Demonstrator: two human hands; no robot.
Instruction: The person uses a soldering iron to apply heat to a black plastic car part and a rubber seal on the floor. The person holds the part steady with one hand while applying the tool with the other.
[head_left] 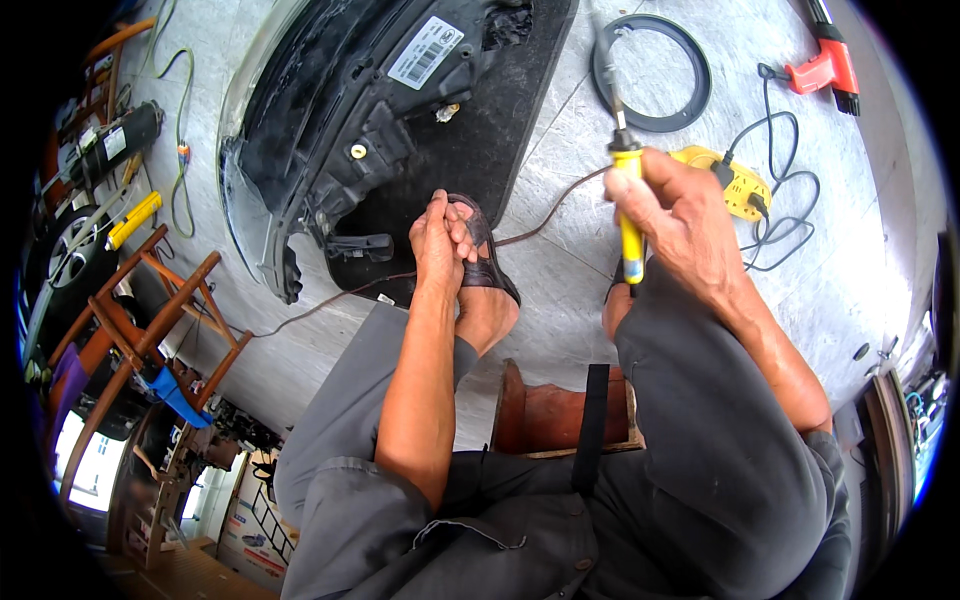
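My right hand [685,215] is wrapped round the yellow handle of a soldering iron [629,190], raised over the floor with its metal shaft pointing away and blurred by motion. My left hand [437,240] hangs above my left sandal [483,245] with fingers curled and pressed together. Whatever it may hold is hidden. Beyond it, to the left, a large car headlight assembly [375,105] lies on a black mat [500,150]. Its black housing faces up, with a white label [426,53] and a clear lens edge on the left.
A dark ring [706,75] lies at the far middle. At right are a yellow power strip [742,187] with plugged-in black cords and a red heat gun [826,72]. A brown cord [545,218] crosses the floor. Wooden stools [170,300] stand left; a low wooden seat [540,415] is beneath me.
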